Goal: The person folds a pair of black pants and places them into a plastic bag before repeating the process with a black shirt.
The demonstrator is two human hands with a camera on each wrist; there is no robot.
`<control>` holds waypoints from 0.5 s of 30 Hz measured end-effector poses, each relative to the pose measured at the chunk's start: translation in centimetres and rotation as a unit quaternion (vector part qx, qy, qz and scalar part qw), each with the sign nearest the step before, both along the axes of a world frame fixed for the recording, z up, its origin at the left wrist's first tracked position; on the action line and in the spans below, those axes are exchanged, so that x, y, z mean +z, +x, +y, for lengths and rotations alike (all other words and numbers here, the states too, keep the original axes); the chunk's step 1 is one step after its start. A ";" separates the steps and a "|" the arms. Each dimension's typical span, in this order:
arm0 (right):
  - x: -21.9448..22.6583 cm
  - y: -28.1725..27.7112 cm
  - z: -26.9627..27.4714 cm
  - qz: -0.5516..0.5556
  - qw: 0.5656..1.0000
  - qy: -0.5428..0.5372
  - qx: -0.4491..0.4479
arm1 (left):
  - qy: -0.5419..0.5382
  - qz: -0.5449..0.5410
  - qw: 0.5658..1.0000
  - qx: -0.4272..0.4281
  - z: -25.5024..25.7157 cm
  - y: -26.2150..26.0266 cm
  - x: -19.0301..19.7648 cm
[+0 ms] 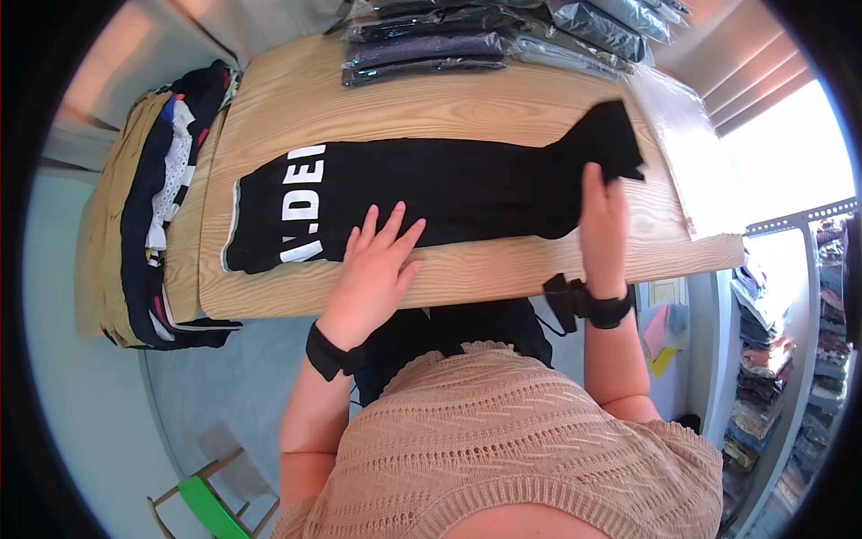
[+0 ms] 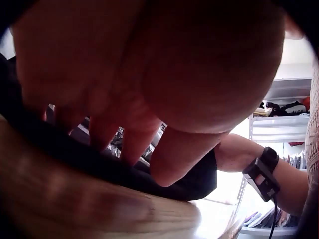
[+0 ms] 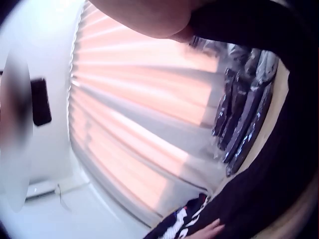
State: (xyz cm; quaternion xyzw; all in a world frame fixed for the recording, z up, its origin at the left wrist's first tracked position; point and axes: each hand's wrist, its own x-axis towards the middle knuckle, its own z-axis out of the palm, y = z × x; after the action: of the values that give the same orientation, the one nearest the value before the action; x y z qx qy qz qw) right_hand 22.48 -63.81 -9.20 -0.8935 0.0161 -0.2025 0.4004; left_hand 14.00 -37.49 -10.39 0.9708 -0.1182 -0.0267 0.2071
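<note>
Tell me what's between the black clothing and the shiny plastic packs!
Just bare wooden table, between the black clothing and the packs; the head view shows it.

Head view, by clock face. Table (image 1: 278,99), wood-grain top, centre to 12 o'clock. Curtain (image 1: 162,54), pale, 10 o'clock. Wall (image 1: 63,260), light, plain, 9 o'clock. Floor (image 1: 206,386), grey-blue, 8 o'clock. Chair (image 1: 215,505), green back, 7 o'clock. Shelving (image 1: 799,217), perforated uprights, 3 to 4 o'clock. Light, white glare, 2 o'clock.

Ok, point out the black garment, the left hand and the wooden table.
Black garment (image 1: 440,189), head view: its plain middle.
Left hand (image 1: 375,268), head view: its back.
Wooden table (image 1: 431,112), head view: bare top beyond the garment.
</note>
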 end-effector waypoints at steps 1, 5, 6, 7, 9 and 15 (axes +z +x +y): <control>-0.1 0.1 1.4 -0.039 0.969 -0.240 0.038 | -0.001 -0.003 1.000 0.000 0.0 0.0 0.0; -1.1 -0.2 9.7 -0.071 0.959 -0.144 0.234 | 0.002 -0.013 1.000 -0.006 0.1 0.0 0.0; -2.0 -0.9 10.5 -0.023 0.942 -0.187 0.278 | -0.003 -0.020 1.000 -0.007 0.1 0.0 0.0; -2.8 -1.4 11.1 0.024 0.919 -0.230 0.320 | 0.003 -0.022 1.000 -0.004 0.2 0.1 0.1; -3.2 -1.5 11.7 0.019 0.917 -0.246 0.314 | 0.001 0.003 1.000 -0.012 0.2 0.1 0.3; -2.7 -1.4 11.1 0.040 0.915 -0.205 0.344 | -0.022 -0.022 0.999 -0.015 0.4 0.0 0.1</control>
State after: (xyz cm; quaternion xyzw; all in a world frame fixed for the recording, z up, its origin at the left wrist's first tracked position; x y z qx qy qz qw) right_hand 21.12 -52.69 -11.89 -0.9135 -0.3186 -0.0153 0.2523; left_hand 13.97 -37.14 -10.33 0.9645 -0.1381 -0.0060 0.2251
